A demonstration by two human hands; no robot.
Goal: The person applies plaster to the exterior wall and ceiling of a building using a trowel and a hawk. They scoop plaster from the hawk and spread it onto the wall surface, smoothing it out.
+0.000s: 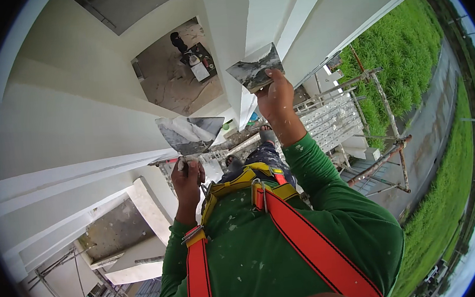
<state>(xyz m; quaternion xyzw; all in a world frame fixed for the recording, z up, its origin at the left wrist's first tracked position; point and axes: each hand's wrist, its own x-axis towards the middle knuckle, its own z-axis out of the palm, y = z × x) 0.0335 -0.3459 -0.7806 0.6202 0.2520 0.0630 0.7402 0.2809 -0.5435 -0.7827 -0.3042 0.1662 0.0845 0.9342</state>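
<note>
The left hand [188, 179] grips a grey trapezoidal metal blade [193, 143] bearing white paste [187, 128]; farther off, the right hand [276, 97] holds a similar grey blade [252, 72], thumb against it, apparently for steadiness.

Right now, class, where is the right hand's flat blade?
In the head view, the flat blade is right of upper centre, in the right hand, by the pale wall.
</note>
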